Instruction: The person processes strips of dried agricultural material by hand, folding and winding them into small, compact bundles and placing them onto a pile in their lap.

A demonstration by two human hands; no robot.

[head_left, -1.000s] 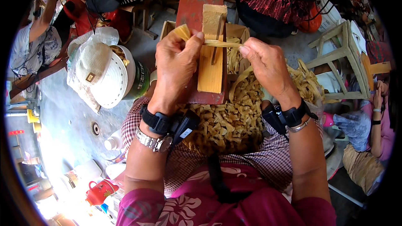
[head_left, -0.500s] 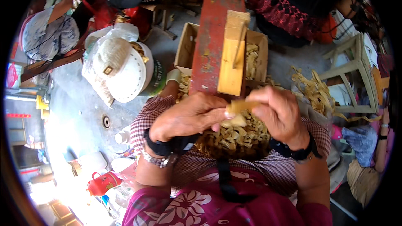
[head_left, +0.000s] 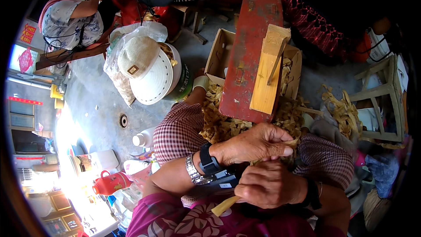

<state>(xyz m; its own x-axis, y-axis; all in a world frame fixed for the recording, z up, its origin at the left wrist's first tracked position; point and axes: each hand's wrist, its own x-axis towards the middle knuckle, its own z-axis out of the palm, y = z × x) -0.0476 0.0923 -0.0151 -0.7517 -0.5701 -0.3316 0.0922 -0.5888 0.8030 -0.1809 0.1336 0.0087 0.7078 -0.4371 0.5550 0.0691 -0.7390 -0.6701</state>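
My left hand (head_left: 258, 144) is closed, thumb and fingers pinching a yellowish-tan dried strip (head_left: 293, 143) above my lap. Just below it, my right hand (head_left: 272, 185) is curled round a flat strip as well, whose end (head_left: 224, 205) sticks out toward my shirt. Whether both hands hold one strip or two, I cannot tell. Past the hands stands a narrow red bench (head_left: 245, 52) with worn paint. On it lies a yellow wooden block (head_left: 263, 92) with a thin dark bar along its top. Curled tan strips (head_left: 219, 125) are heaped around the bench's near end.
A cardboard box (head_left: 219, 57) sits beneath the bench. To the left is a white bucket (head_left: 175, 72) topped by a pale cap (head_left: 147, 59). A wooden stool (head_left: 381, 92) and more strips (head_left: 344, 112) lie to the right. Another person (head_left: 70, 24) sits at upper left.
My view has shifted, so the bench appears farther right. Both hands have come lower toward my lap. The right hand has moved below the left, a strip's end now trailing toward my shirt.
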